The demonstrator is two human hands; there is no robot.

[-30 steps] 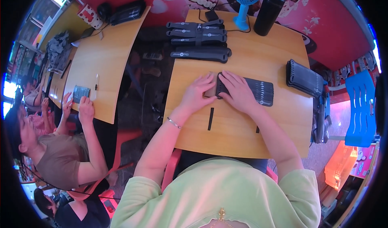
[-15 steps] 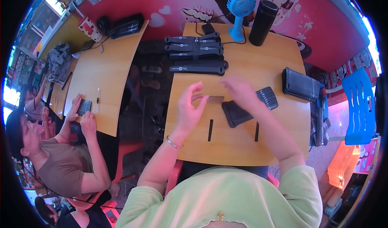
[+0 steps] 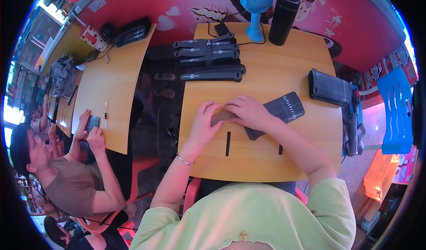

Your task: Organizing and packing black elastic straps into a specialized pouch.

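Observation:
My left hand point(image 3: 203, 122) is closed around one end of a small, flat grey-brown piece point(image 3: 221, 116) above the middle of the table. The fingers of my right hand point(image 3: 245, 111) are closed on the piece's other end, close beside the left fingertips. Partly under my right hand and wrist lies a dark grey flat pouch-like strap point(image 3: 287, 106) with a row of pale marks; the hand covers its middle. Two short black strips, a left one point(image 3: 228, 143) and a right one point(image 3: 280, 149), lie nearer to me on the wood.
Dark straps point(image 3: 212, 74) are stacked at the back left of the table point(image 3: 262, 170). A blue fan point(image 3: 254, 19) and a black cylinder point(image 3: 284, 19) stand at the back. Dark pouches point(image 3: 329, 88) sit at the right edge. A co-worker point(image 3: 66, 179) works at the left table.
My right hand has come down and left onto the grey-brown piece, which only my left hand held before. The view has shifted slightly.

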